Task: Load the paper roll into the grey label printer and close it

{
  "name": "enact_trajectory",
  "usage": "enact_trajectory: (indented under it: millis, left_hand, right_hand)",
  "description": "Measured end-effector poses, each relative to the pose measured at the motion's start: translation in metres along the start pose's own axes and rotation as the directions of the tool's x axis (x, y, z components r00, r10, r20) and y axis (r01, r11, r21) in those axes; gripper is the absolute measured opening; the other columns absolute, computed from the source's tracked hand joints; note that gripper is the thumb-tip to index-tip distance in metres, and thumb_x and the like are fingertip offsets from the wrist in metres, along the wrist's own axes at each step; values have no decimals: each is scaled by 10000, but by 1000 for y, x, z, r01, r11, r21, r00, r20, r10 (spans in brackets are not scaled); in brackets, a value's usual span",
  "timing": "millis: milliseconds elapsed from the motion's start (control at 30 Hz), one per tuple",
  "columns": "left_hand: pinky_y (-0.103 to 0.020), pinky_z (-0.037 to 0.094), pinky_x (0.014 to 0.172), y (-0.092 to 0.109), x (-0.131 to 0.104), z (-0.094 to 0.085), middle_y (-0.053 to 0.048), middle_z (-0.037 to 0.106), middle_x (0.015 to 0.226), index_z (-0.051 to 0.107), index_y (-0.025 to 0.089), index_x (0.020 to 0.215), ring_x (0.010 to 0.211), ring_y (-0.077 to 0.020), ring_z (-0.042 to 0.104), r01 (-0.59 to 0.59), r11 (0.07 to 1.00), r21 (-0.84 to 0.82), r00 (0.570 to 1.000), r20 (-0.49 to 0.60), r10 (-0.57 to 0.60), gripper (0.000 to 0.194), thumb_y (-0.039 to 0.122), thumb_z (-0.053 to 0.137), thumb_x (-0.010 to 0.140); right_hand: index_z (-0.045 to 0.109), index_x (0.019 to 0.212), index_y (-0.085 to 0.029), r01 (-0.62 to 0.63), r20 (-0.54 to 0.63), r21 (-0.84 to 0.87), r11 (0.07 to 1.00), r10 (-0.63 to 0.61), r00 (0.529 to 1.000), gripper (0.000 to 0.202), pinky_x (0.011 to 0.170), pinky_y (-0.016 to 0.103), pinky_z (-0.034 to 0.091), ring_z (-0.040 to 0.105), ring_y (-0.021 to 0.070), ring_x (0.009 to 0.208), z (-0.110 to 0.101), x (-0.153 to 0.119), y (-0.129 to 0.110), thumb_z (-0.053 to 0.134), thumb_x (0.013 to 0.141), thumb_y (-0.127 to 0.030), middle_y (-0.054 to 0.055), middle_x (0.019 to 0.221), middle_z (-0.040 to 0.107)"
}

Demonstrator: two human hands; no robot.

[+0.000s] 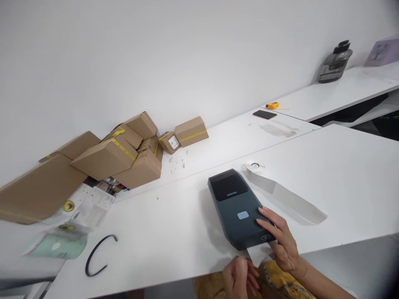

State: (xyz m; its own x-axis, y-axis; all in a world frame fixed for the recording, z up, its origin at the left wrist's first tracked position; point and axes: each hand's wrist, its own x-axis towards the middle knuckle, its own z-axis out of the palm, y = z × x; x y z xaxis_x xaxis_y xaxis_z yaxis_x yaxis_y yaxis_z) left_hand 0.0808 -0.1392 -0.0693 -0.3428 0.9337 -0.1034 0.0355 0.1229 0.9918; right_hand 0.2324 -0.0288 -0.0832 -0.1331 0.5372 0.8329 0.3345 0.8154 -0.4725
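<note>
A dark blue-grey handheld device [232, 220] with a black screen and a light blue button lies on the white table [174, 245]. My right hand [282, 241] rests on its lower right corner, fingers apart on the top face. White paper [258, 252] sticks out from the device's near end. Close to that paper, at the table's front edge, my left hand [240, 277] is curled; what its fingers hold, if anything, is hidden. Right of the device, a roll of white paper strip [289, 198] lies partly unrolled.
Cardboard boxes [104, 160] are piled at the back left, near clear plastic packages [93, 207]. A black curved band [90, 259] lies front left. Farther back are a black phone [264, 114], a yellow tape measure [272, 105] and a grey bottle [335, 64].
</note>
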Motion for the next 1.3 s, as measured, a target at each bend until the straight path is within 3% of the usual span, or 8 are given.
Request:
enact_trajectory:
  millis: [133,267,533,733,900,1033,1133,1300]
  left_hand:
    - [-207,247,369,11,17,19,18,519,494,613,146,636,365,-61,372,421,897,-135,891,249,-380,736,878,660,571]
    - [-219,201,439,17,19,21,83,336,435,607,150,627,430,-53,243,277,957,-87,942,219,-253,690,837,667,628]
    - [-255,267,495,5,14,12,40,360,426,609,167,497,446,-88,293,99,994,37,986,131,-103,730,832,502,778]
    - [-245,316,471,17,16,-15,32,406,475,632,191,586,444,-107,370,-19,1000,23,986,-168,22,674,767,427,870]
    - [-266,512,834,38,28,-15,-86,699,1094,701,211,1056,971,-199,645,-190,975,114,901,-375,220,454,601,507,927]
    - [-320,387,1141,47,34,2,-88,498,1525,535,230,1404,1418,-251,442,-186,982,20,938,-295,183,533,526,477,964]
    - [-333,404,1146,54,32,9,-90,439,1577,468,230,1470,1482,-270,361,-159,984,-80,962,-235,137,578,522,459,971]
    - [-299,400,1143,74,41,3,-73,440,1579,457,236,1477,1468,-252,387,-140,987,-79,954,-278,113,583,542,432,981]
  right_hand:
    - [527,1445,-254,-31,8,5,1000,31,1000,512,1039,563,476,475,358,1368,1,-3,2,264,1043,-431,109,1529,471]
    - [511,1448,-244,-21,28,5,1000,21,999,477,1060,556,455,448,348,1386,1,-3,2,295,1039,-362,110,1535,454]
    - [631,1193,-267,-130,67,25,991,128,990,364,1102,570,351,494,314,1304,-8,18,-11,314,1037,-353,92,1360,582]
    - [630,1250,-334,-1,251,-217,976,57,966,338,1208,536,97,329,286,1471,-12,50,-19,391,1014,-295,8,1514,510]
    - [671,1151,-349,29,238,-334,942,54,970,283,1224,527,25,298,269,1502,-10,59,-24,460,986,-258,-25,1453,587]
    - [626,1241,-374,-147,257,-225,963,204,945,296,1202,537,198,284,293,1510,-14,50,-24,457,999,-347,-36,1556,469]
    - [518,1387,-393,-398,198,-54,916,401,895,400,1128,524,382,274,304,1515,-20,38,-21,347,1028,-439,-20,1637,330]
    - [308,1552,-391,-564,202,120,817,536,820,556,1178,513,360,260,302,1524,-20,52,-13,280,1021,-553,-1,1661,276]
